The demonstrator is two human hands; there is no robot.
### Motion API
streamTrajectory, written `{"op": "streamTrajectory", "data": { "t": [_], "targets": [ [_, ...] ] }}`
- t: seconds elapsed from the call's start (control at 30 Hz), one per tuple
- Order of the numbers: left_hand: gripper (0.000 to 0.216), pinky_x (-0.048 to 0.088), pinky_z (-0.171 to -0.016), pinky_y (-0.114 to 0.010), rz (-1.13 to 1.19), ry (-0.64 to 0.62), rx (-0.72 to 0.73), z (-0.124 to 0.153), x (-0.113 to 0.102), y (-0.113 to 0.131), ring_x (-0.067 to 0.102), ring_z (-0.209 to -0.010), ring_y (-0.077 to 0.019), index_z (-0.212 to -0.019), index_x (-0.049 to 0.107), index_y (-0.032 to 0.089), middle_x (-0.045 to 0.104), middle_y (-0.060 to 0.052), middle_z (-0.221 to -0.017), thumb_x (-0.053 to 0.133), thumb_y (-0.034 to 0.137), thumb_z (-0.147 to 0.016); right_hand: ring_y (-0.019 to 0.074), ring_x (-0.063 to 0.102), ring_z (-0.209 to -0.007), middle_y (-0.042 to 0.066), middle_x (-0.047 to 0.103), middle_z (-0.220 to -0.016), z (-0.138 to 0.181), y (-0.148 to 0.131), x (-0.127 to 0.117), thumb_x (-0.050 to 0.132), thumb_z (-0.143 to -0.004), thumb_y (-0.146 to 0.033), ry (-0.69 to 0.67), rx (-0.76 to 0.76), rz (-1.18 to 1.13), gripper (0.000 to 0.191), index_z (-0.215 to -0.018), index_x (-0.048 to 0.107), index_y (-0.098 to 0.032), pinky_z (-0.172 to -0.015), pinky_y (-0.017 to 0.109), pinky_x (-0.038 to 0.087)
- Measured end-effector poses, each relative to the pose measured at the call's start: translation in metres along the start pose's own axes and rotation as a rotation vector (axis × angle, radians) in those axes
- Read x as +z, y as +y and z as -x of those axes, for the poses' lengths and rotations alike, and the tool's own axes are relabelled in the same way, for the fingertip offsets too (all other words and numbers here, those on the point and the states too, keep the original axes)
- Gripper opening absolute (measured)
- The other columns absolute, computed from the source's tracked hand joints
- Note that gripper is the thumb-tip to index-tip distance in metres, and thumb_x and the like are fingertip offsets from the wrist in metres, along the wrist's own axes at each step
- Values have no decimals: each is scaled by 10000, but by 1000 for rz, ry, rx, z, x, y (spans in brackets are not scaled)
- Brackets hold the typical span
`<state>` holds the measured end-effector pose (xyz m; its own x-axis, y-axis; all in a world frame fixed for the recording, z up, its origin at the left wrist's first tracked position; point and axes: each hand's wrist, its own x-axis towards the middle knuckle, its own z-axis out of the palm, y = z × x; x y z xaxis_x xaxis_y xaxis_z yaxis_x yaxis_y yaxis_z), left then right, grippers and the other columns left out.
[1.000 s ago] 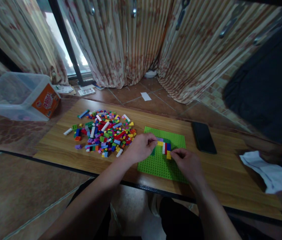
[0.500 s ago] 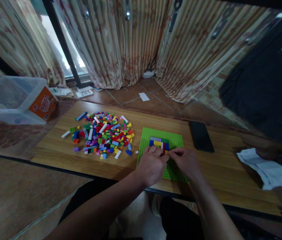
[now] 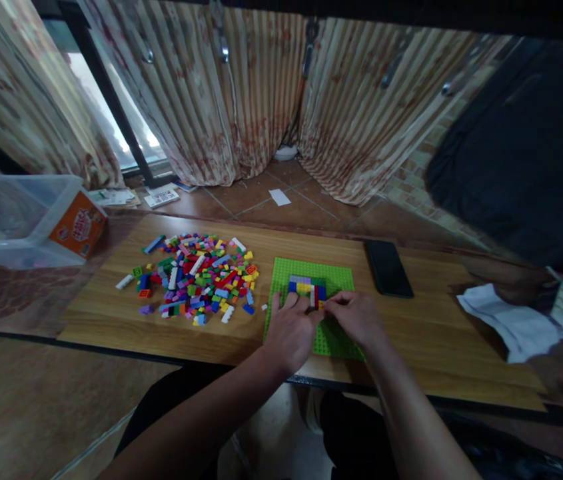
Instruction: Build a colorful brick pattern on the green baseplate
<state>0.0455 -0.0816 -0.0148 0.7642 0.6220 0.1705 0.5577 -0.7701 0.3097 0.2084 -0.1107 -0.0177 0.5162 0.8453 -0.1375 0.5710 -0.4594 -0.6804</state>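
Observation:
A green studded baseplate lies on the wooden table, bearing a low build of toy bricks in grey, purple, green, blue, yellow, white and red. My left hand rests palm down over the near side of this build, its fingers bent against it and covering part of it. From the right, my right hand has thumb and forefinger pinched at a small yellow brick beside the red one. Fingertips of both hands meet there, so the exact grip is partly hidden.
Loose bricks lie in a wide pile left of the baseplate. To the right are a black phone and crumpled white paper. A clear plastic bin with an orange label stands beyond the table's left end. Curtains hang behind.
The whole scene has shifted slightly leftward in view as the camera turned. Both hands stay at the same spot on the build, with only slight finger movement.

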Motion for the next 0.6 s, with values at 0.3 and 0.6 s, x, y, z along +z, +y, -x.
{"op": "streamTrajectory", "data": {
  "t": [0.3,0.6],
  "targets": [
    [267,292,-989,-555,45,68,20,1,3,0,496,-939,-227,-1091,659,292,626,-45,-956,479,213,-911,150,597,-527,41,692,-605,-1,9,-7,630,-718,-409,-99,-52,-236,252,-682,710,-172,-537,274,445],
    [259,387,-924,-439,220,212,-38,-11,-14,-27,568,-905,-209,-1064,671,239,675,-40,-936,486,190,-891,111,518,-435,13,627,-531,-4,2,-11,585,-736,-450,8,94,-343,295,-665,643,-170,-428,229,361]
  ]
}}
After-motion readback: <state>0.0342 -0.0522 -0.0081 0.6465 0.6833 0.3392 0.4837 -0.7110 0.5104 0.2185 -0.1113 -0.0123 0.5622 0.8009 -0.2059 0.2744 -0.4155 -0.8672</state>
